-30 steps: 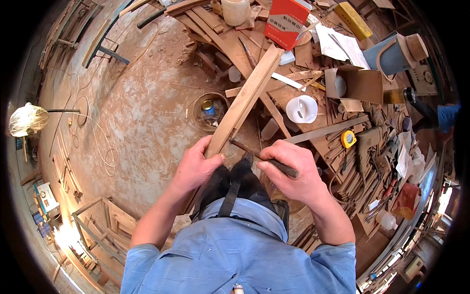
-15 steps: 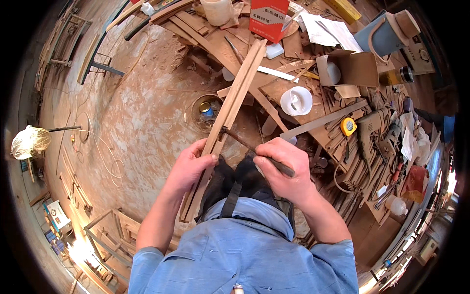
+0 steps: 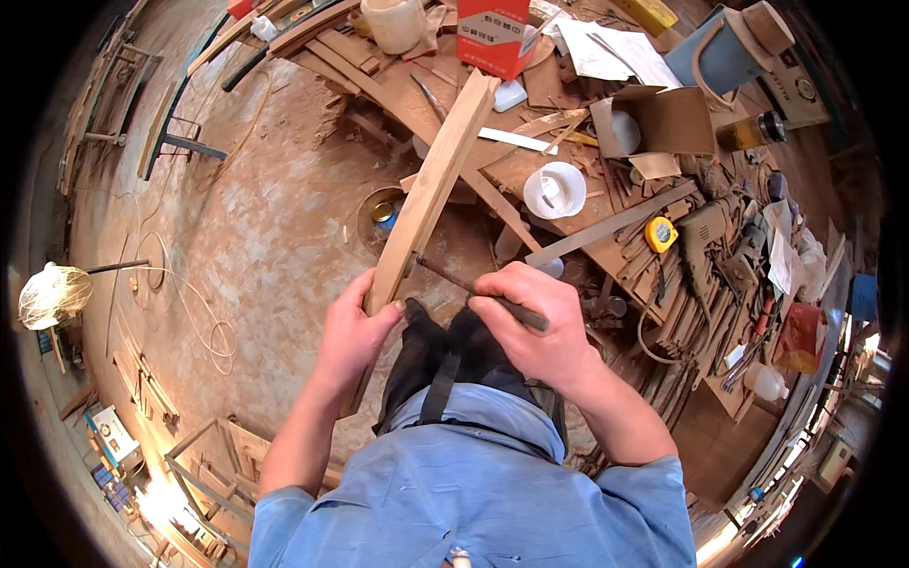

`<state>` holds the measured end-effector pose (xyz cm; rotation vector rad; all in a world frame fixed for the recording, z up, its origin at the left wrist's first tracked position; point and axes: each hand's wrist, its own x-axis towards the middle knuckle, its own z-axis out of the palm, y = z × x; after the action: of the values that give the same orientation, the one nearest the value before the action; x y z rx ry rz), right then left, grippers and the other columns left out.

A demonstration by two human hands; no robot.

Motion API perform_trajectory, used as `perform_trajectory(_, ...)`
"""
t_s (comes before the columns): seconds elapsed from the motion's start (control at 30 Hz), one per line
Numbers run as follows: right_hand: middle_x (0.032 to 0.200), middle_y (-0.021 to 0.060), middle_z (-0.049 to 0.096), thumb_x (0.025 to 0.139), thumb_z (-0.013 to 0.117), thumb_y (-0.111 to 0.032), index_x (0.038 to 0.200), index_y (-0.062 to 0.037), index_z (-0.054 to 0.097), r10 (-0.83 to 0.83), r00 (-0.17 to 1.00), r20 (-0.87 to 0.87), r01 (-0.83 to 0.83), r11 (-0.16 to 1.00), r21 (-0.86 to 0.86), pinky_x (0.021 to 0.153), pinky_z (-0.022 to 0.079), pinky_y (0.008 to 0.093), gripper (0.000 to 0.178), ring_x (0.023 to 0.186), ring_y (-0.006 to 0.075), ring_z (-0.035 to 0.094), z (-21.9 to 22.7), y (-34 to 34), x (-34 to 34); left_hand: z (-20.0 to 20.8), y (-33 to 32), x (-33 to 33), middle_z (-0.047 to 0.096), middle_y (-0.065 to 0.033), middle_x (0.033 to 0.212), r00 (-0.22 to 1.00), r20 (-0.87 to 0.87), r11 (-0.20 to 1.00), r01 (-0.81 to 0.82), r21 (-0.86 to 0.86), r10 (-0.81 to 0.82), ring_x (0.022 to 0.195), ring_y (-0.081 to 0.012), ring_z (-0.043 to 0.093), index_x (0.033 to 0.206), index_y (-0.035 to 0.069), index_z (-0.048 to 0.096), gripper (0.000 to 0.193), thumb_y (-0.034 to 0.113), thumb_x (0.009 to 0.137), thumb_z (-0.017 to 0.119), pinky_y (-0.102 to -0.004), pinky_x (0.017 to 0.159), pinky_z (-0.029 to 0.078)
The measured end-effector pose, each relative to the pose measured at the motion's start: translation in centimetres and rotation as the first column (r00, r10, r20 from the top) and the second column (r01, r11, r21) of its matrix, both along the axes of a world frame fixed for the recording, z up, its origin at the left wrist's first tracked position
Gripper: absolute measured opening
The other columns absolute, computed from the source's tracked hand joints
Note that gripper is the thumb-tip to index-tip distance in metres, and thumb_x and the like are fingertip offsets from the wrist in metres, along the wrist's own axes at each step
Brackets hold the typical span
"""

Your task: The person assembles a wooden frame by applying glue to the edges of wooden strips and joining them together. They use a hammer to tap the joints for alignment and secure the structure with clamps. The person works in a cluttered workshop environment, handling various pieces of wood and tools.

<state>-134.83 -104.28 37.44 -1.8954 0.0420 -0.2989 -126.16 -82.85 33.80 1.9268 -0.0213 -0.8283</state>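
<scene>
A long wooden bar (image 3: 437,175) slants up and away from my lap, its far end over the workbench edge. My left hand (image 3: 352,327) is wrapped round its lower part, thumb on the right side. Closed in my right hand (image 3: 538,322) is a chisel (image 3: 447,275) with a slim dark shaft and a brown handle. Its tip meets the bar's right side, just above my left hand, at what looks like a slot. How deep the tip sits is hidden. A broad, plain face of the bar is turned up.
The cluttered workbench (image 3: 492,194) carries a white tub (image 3: 554,190), a yellow tape measure (image 3: 660,234), a red box (image 3: 493,38), an open carton (image 3: 653,128), a power drill (image 3: 705,232) and several wood strips. A round container with a blue can (image 3: 383,216) stands on the dusty floor (image 3: 275,227).
The bar has been rolled in my left hand: its grooved face has turned away and a plain face shows. The chisel tip stays at the bar's right side. The whole view has shifted slightly.
</scene>
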Motion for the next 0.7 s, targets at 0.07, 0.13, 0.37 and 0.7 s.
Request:
perform_trajectory(0.07,0.080,0.0149,0.063,0.080,0.073,-0.003,0.091,0.0014,0.064,0.021,1.000,0.020,-0.020,0.999,-0.049,0.061,0.051,0.0350,0.015,0.070,0.0300,0.063,-0.1,0.0,0.1,-0.3,-0.4,-0.5,0.065,-0.0043,0.105,0.997,0.070,0.999,-0.042,0.033,0.039,0.091,-0.0096,0.058,0.126,0.000,0.057,0.046,0.005,0.082,0.066,-0.0258,0.079,0.048)
perform_trajectory(0.13,0.080,0.0148,0.062,0.080,0.073,-0.006,0.090,0.0007,0.064,0.041,0.999,0.022,-0.041,0.999,-0.024,0.061,0.051,0.0363,0.015,0.070,0.0316,0.062,-0.3,0.0,0.2,-0.6,-0.7,-0.7,0.066,-0.0042,0.102,0.991,0.123,0.998,-0.058,0.033,0.053,0.089,-0.0088,0.058,0.124,0.001,0.059,0.044,0.004,0.081,0.066,-0.0254,0.078,0.048)
perform_trajectory(0.37,0.078,0.0111,0.065,0.082,0.069,-0.003,0.091,0.0009,0.065,-0.127,0.992,-0.010,0.126,0.991,-0.055,0.058,0.049,0.0310,0.010,0.067,0.0207,0.063,0.9,-4.7,-1.9,-1.1,-0.5,-1.0,0.066,-0.0035,0.104,0.991,0.136,0.999,-0.024,0.033,0.019,0.091,-0.0094,0.059,0.126,0.001,0.058,0.045,0.001,0.081,0.064,-0.0261,0.080,0.048)
perform_trajectory(0.7,0.083,0.0039,0.067,0.090,0.064,-0.014,0.101,0.0015,0.067,-0.482,0.830,-0.280,0.450,0.876,-0.174,0.062,0.048,0.0246,0.019,0.071,0.0102,0.060,-9.5,-14.5,-0.6,-1.2,1.2,0.5,0.062,-0.0039,0.081,0.962,-0.269,0.987,-0.084,-0.136,0.045,0.063,-0.0128,0.058,0.132,0.003,0.052,0.052,0.011,0.081,0.061,-0.0287,0.056,0.050)
